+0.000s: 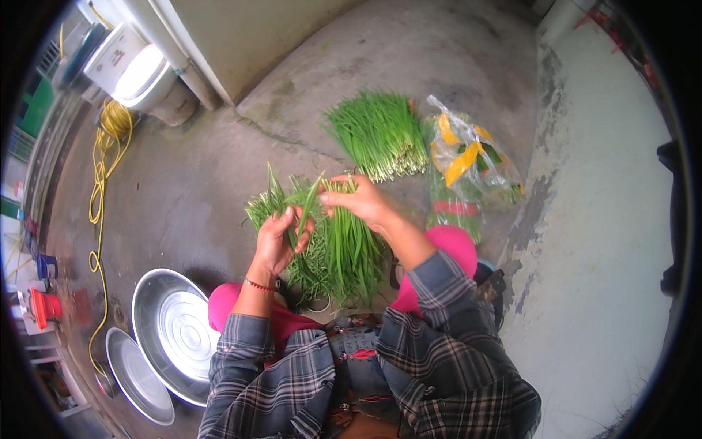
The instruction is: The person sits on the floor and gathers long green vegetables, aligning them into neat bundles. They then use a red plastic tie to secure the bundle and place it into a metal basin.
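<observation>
My left hand (279, 236) grips a few loose green leaf blades, with its fingers curled. My right hand (356, 202) is closed on a bunch of garlic chives (351, 236) whose pale cut ends point away from me and whose leaves hang down toward my lap. One stalk (312, 200) stretches between the two hands. Under both lies a loose heap of chives and trimmings (315, 269) on the floor between my knees. Farther off rests a large pile of chives (378, 129), its stem ends lined up at the lower right.
Clear plastic bags of greens with yellow and red bands (455, 159) lie at the right, near a pale wall (592, 219). At left are a large metal basin (145, 296), a smaller one (126, 378) and a yellow hose (98, 203). Buckets (164, 93) stand upper left.
</observation>
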